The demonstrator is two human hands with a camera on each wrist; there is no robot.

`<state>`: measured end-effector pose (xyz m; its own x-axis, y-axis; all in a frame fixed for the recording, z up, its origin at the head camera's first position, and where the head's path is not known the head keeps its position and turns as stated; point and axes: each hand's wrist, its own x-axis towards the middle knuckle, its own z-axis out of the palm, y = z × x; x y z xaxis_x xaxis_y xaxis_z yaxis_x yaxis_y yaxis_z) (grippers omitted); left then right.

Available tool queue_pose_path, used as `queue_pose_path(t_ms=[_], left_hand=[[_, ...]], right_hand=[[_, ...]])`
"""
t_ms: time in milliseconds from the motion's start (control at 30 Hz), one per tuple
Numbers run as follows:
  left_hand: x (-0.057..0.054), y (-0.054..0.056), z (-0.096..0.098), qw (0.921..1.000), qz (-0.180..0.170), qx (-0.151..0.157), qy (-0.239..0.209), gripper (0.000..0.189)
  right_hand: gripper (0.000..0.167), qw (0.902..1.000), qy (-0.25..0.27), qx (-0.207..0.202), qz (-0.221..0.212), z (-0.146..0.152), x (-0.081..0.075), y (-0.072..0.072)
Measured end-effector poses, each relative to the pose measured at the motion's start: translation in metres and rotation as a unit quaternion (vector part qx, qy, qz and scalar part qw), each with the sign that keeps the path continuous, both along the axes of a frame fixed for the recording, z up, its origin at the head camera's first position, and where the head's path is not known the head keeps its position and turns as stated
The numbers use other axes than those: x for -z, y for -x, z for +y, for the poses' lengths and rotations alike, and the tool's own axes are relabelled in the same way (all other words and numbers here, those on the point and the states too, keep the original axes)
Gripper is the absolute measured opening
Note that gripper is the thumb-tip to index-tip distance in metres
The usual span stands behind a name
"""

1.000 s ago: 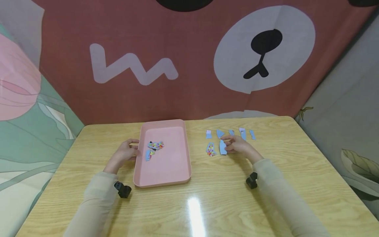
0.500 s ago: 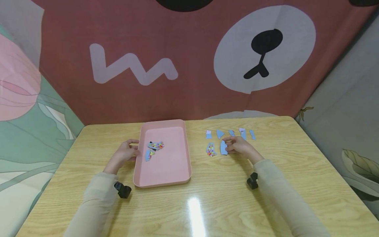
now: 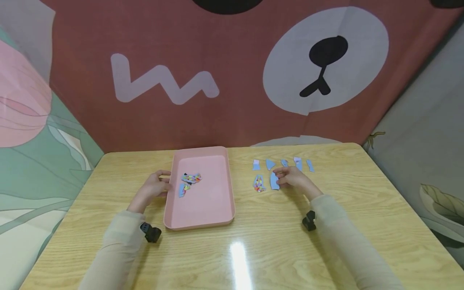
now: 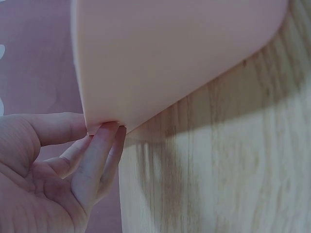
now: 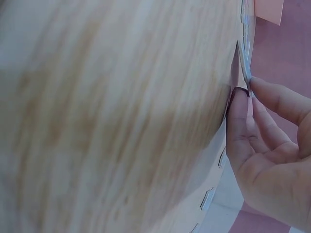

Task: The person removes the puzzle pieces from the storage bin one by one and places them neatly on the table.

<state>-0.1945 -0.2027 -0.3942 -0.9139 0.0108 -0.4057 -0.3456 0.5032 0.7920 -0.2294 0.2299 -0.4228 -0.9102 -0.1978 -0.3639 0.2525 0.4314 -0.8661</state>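
The right hand (image 3: 293, 177) pinches the right edge of a blue piece (image 3: 274, 181) tilted over the desk (image 3: 275, 241); the left hand (image 3: 154, 186) touches the pink tray (image 3: 210, 205), whether pinching I cannot tell.

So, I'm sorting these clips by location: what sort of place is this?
Probably a staged recording corner: a cartoon-print backdrop behind the wooden table, and black wrist-worn devices.
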Motion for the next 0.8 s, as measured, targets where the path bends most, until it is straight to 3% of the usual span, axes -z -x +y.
queue_pose_path(t_ms=[500,800], left_hand=[[-0.001,0.001,-0.001,1.0,-0.002,0.001,-0.001,0.06],[-0.001,0.0,0.001,1.0,0.0,0.004,-0.003,0.06]], right_hand=[[0.045,0.9998,-0.019,-0.01,0.002,-0.001,-0.01,0.002],[0.046,0.9985,-0.047,-0.016,0.021,-0.017,-0.025,0.008]])
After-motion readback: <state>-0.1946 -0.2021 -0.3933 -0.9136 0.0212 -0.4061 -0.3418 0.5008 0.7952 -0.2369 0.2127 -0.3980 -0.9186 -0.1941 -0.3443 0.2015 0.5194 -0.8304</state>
